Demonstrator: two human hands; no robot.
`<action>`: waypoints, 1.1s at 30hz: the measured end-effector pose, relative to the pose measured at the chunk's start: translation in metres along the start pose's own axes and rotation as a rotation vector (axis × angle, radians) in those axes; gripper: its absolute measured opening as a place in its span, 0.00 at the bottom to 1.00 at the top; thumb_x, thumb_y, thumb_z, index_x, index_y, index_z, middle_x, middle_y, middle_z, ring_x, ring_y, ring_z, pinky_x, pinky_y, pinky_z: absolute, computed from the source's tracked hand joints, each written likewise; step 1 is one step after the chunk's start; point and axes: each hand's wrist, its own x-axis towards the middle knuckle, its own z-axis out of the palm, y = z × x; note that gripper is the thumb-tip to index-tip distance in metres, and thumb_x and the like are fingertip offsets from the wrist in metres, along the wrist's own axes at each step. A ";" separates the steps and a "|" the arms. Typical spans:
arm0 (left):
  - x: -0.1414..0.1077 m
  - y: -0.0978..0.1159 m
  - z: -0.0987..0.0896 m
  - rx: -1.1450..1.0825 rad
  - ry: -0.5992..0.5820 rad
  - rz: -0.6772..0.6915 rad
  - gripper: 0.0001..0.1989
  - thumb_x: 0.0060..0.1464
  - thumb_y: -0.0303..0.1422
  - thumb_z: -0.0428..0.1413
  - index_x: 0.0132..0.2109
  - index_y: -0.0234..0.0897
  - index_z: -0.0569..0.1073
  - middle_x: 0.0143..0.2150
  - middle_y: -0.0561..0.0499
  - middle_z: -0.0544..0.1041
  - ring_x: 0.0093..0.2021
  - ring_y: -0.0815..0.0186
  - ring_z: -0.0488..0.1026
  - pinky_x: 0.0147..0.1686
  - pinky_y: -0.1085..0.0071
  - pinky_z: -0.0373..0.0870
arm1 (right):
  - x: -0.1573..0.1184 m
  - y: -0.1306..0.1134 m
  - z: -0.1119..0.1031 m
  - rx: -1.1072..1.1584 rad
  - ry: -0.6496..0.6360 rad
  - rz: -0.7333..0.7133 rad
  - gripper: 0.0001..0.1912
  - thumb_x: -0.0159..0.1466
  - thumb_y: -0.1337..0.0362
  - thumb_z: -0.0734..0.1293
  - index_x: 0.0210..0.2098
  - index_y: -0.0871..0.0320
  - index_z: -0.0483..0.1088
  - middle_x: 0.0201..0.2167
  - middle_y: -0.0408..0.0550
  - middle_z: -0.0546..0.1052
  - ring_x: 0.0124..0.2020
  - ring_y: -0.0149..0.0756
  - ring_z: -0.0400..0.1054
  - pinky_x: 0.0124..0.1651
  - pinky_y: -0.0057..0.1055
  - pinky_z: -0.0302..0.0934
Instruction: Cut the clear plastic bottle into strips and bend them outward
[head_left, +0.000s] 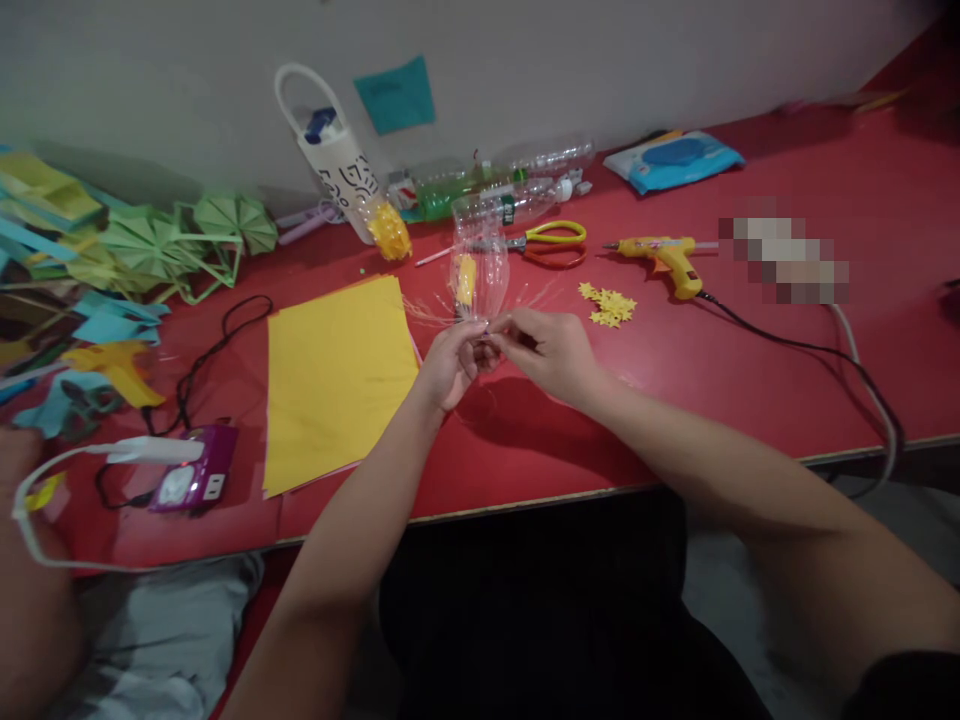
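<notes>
Forearms nearest, converging over the red table; left hand and right hand meet, fingers narrowly pinched, presumably for fine control; anything between them is too small to identify; fringed clear plastic is just beyond; yellow stars sit rightward, apparently for reach.

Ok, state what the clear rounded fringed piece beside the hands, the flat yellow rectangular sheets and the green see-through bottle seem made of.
Clear fringed piece: likely glossy plastic, see-through with bright highlights.
Yellow sheets: seemingly matte paper or thin card, with dull faces and thin edges.
Green bottle: probably glossy plastic, translucent with light streaks; glass isn't ruled out.
</notes>
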 end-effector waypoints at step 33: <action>0.012 -0.004 -0.026 0.205 0.000 0.478 0.18 0.43 0.34 0.66 0.44 0.42 0.75 0.35 0.53 0.78 0.28 0.72 0.72 0.34 0.71 0.70 | 0.000 -0.003 -0.005 0.591 0.297 0.089 0.02 0.62 0.64 0.61 0.34 0.52 0.65 0.18 0.35 0.67 0.15 0.25 0.60 0.17 0.24 0.55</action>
